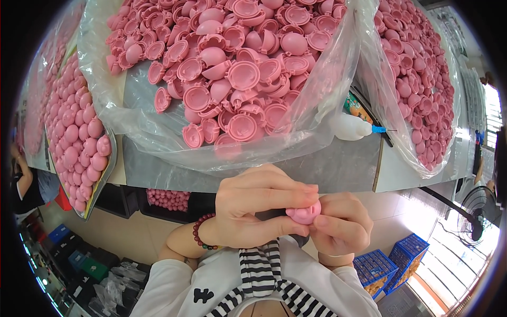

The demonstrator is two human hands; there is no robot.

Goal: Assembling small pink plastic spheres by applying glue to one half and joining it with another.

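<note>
Close to my chest, just off the table's near edge, both hands hold one small pink plastic ball-shaped piece. My left hand pinches it between thumb and fingers from the left. From the right, the curled fingers and thumb of my right hand grip its other side. Fingers hide part of the piece, so its seam is only partly seen. Ahead of my hands, a heap of pink half-shells lies in a clear plastic bag spread over the grey table top.
At right, a second clear bag holds more pink half-shells. Between the bags lies a white squeeze bottle with a blue needle tip. A tray of round pink balls stands left. Blue crates and a black fan are at lower right.
</note>
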